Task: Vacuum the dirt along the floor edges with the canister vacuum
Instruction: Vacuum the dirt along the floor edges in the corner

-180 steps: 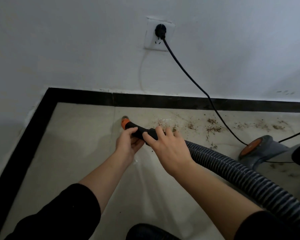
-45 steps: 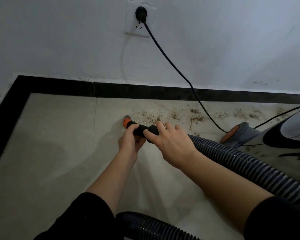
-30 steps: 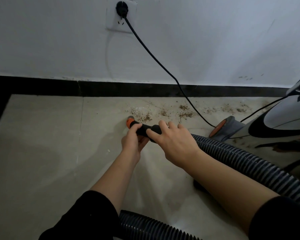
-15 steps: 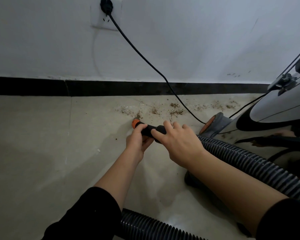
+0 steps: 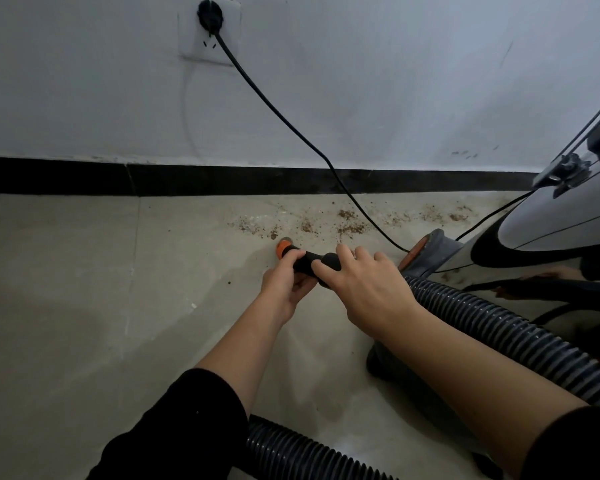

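My left hand (image 5: 284, 282) grips the black nozzle (image 5: 305, 263) from the near side. Fingers are curled under it and the thumb lies on top, just behind the orange tip (image 5: 283, 249). My right hand (image 5: 364, 289) wraps over the nozzle from above, w/ knuckles up and fingers curled down the far side, right where it meets the ribbed hose (image 5: 499, 334). The two hands are touching or nearly so, can't tell which. The tip is down at the floor (image 5: 66, 289), just short of the dirt (image 5: 347, 226). That's brown crumbs scattered from 12 to 2 o'clock of the tip, along the black baseboard (image 5: 222, 180).

Hidden bits: both palms, the fingertips under the nozzle, and most of the nozzle's body under my hands. I can't make out whether the mouth sits flat on the tile. The canister vacuum (image 5: 541, 237) is at 3 o'clock, cut off by the frame edge. Only its grey shell, an orange-faced wheel (image 5: 413, 256) and a wire latch show. More hose (image 5: 309, 455) lies at 6 o'clock, running off the bottom, and I can't see how it joins the rest. The power cord (image 5: 291, 126) runs from the outlet (image 5: 208, 32) at 11 o'clock down across the dirt to the vacuum.

Both forearms are bare, w/ black sleeves pushed up. They reach fwd and converge on the nozzle, the left from 7 o'clock and the right from 5, lying over the hose.
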Demonstrator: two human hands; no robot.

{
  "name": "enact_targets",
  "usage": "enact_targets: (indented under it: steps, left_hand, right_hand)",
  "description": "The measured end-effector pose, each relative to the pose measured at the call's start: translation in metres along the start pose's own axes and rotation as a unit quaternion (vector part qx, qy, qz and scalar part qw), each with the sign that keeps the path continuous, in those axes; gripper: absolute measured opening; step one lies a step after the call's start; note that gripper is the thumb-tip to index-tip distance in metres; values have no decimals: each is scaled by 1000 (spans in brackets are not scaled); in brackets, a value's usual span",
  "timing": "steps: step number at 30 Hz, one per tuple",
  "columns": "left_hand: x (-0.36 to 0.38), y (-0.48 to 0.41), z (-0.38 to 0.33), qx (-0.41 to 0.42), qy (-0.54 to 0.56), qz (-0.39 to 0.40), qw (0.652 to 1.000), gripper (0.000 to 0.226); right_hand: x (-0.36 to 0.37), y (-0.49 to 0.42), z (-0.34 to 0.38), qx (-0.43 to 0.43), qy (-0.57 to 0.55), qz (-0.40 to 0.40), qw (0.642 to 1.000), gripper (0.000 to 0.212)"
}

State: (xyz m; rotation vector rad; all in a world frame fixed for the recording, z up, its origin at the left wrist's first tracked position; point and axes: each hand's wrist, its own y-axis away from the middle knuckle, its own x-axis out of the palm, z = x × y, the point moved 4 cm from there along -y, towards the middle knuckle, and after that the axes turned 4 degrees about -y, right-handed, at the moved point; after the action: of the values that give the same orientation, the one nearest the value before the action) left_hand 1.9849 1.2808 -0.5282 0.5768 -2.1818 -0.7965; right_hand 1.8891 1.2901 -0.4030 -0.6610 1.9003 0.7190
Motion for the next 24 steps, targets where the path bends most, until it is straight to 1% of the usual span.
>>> enact_targets:
  steps: [8,14,24]
  left_hand:
    - [-20,-4,-13,19,16,-31,999,32]
    - [-40,-4,-23,30,17,-59,998,30]
    - [-66,-3,-44,52,18,-91,994,31]
  right_hand:
    - [-3,-15,15,-19,-7,-16,1000,64]
    - [-7,-24,28,-33,-26,-19,999,68]
    - [-11,-43,49,-43,-28,-42,998,68]
